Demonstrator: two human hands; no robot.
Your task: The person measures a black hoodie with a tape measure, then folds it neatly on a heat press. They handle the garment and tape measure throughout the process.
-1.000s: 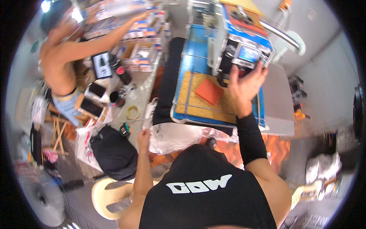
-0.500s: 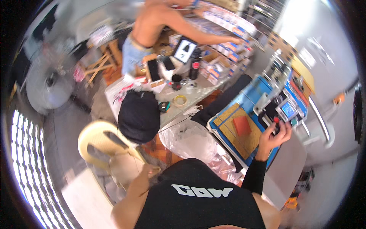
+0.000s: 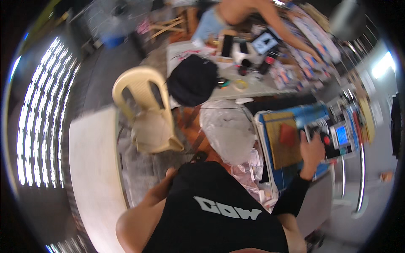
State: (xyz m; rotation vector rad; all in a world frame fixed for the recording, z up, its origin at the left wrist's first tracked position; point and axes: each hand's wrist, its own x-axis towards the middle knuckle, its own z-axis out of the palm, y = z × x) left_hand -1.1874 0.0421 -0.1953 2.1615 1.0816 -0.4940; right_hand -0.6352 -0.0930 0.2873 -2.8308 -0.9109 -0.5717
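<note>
At the boxy machine point(image 3: 341, 135), right hand point(image 3: 313, 152), square orange pad point(image 3: 287, 135) on tan board point(image 3: 284, 157), left hand point(image 3: 167, 177) beside black fabric point(image 3: 206, 181), grips unclear

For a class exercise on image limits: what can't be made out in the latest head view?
Head view:
Left hand: partly hidden by the black top; its grip is unclear.
Right hand: blurred; whether it presses the red button is unclear.
Screen: too small and blurred to read.
Co-worker: head cut off by the top edge.

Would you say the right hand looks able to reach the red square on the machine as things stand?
Probably yes: the right hand is close beside the red square, and nothing visible blocks the way.
</note>
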